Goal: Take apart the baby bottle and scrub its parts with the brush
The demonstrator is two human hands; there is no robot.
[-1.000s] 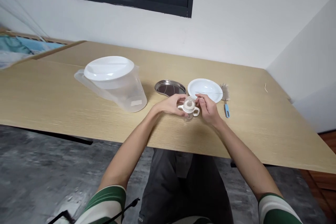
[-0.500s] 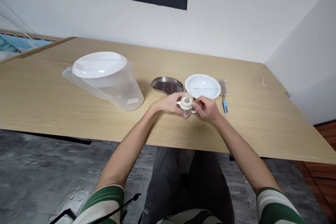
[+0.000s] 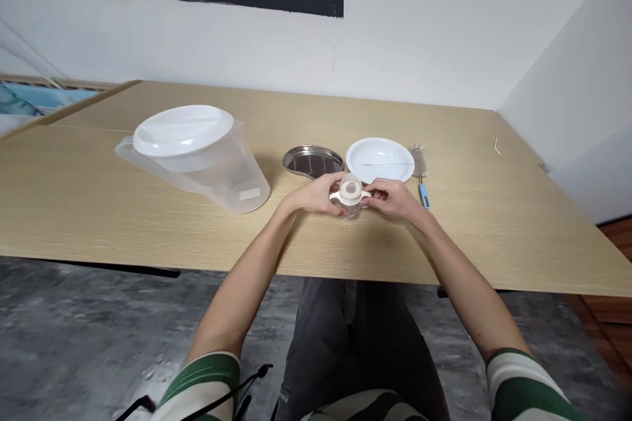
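Right fingers (image 3: pixel 374 200) moved onto bottle handle (image 3: pixel 366 195), thin rod (image 3: pixel 388 164) across bowl (image 3: pixel 379 142)

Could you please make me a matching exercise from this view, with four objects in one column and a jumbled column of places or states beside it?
1. Two-handled bottle
2. Pitcher
3. Metal tray
4. Brush

A. Between the pitcher and the white bowl
B. Blue handle, right of the bowl
C. Held by the left hand and the right hand
D. Lid on, left of the tray

Pairs: 1-C, 2-D, 3-A, 4-B
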